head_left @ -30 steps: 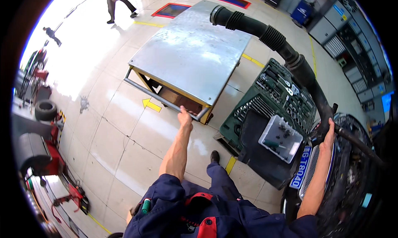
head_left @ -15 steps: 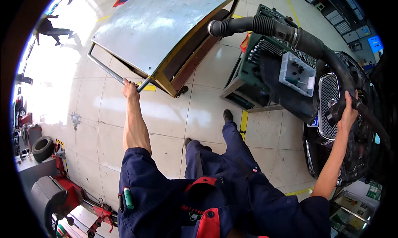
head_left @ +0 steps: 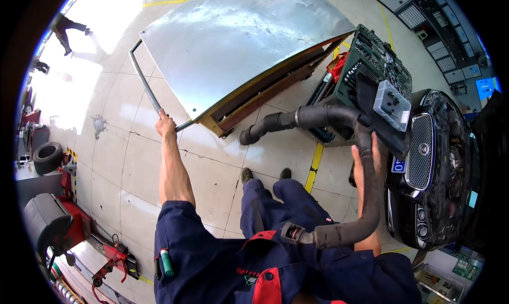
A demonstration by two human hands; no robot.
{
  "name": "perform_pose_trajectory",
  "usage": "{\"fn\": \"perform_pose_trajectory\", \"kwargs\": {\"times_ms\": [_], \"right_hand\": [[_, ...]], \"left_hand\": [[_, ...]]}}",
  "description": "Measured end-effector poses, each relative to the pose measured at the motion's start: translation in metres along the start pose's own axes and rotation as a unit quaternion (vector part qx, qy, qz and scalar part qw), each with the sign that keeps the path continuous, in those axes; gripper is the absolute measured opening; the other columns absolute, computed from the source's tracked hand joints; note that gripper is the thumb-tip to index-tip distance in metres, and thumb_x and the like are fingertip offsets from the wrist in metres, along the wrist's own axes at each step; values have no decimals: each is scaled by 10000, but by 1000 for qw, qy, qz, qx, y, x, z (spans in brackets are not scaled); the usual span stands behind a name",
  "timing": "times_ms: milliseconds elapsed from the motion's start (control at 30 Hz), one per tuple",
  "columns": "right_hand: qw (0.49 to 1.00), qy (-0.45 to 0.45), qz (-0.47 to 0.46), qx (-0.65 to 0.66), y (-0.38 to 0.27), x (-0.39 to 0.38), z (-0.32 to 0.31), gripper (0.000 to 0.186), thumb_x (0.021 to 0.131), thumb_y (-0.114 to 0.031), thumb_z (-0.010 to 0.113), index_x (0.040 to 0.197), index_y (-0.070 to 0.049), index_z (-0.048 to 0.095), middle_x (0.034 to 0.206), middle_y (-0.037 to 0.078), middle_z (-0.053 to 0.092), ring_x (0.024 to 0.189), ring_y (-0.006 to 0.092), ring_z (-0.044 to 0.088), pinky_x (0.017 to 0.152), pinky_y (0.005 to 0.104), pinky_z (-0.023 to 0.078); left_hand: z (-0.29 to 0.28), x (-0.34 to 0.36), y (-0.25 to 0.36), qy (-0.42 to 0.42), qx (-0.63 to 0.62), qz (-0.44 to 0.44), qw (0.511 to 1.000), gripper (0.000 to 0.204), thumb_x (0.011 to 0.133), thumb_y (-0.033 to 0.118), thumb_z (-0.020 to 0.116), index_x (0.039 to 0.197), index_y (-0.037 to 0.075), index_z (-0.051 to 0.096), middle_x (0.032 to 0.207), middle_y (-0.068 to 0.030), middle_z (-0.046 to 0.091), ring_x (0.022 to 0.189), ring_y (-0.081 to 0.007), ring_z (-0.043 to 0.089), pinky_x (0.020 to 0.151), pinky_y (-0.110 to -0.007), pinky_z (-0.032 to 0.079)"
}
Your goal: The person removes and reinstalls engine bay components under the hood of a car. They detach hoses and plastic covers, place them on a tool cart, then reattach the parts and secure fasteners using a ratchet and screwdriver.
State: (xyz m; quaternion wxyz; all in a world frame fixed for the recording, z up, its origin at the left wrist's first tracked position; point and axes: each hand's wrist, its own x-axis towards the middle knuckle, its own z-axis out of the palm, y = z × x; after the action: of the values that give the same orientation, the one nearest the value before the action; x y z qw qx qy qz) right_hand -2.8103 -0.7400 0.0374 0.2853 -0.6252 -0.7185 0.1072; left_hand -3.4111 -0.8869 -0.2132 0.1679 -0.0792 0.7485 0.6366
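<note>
My left hand [head_left: 166,125] is wrapped round the tubular metal handle [head_left: 143,80] of a metal-topped cart [head_left: 238,49], near the handle's right end. In my right hand [head_left: 366,161] is a black air intake hose [head_left: 326,115] with ribbed sections and clamps. One end of the hose points left, close to the cart's near corner. Its other branch curves down in front of my body, ending in a connector [head_left: 291,232]. The hose hides part of my right hand and forearm.
Right of the cart stands a tool trolley with an open green socket set [head_left: 382,55] and a clear plastic bin [head_left: 392,105]. A black car [head_left: 424,161] with exposed front is at the right. At lower left are a red-grey machine [head_left: 69,219] and a tire [head_left: 48,157].
My right hand has brought the hose left and nearer my body, away from the car. In view, the cart now sits closer to the tool trolley, my left hand still on its handle.
</note>
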Motion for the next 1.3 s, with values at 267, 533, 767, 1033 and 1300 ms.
{"fn": "perform_pose_trajectory", "kwargs": {"times_ms": [267,533,767,1033,1300], "right_hand": [[994,-34,73,77,59,-62,-4,718,929,-310,747,1514,-17,452,1391,246,591,1262,346,590,1068,402,434],[945,38,325,28,215,-181,40,594,829,-427,809,1249,-22,700,1229,167,724,1141,328,683,1004,429,486],[923,66,345,158,262,-235,179,782,840,-289,820,1527,-141,476,1309,207,658,1151,375,658,978,449,504],[885,13,259,387,228,-209,422,784,863,-171,814,1533,-31,432,1436,187,580,1287,303,577,1086,380,434],[790,-243,132,547,134,-142,574,956,745,-207,844,1573,-91,381,1246,202,653,1102,351,648,1005,425,497]], "left_hand": [[-86,-50,-35,35,32,-5,999,561,1029,516,585,808,0,599,524,26,434,399,-115,387,375,-310,299],[-117,-98,-21,10,66,-7,998,493,1055,480,544,885,20,586,572,-7,455,454,-134,440,421,-296,367],[-158,-89,-14,-47,89,-21,995,422,1064,495,521,998,78,541,723,18,410,551,-93,355,462,-229,327],[-213,-120,12,-50,162,2,985,357,1061,455,511,1247,162,590,996,-70,685,774,-221,703,613,-385,604],[-275,-141,14,-134,622,451,626,367,836,179,645,1168,24,660,1095,-150,685,1022,-357,652,860,-460,533]]}}
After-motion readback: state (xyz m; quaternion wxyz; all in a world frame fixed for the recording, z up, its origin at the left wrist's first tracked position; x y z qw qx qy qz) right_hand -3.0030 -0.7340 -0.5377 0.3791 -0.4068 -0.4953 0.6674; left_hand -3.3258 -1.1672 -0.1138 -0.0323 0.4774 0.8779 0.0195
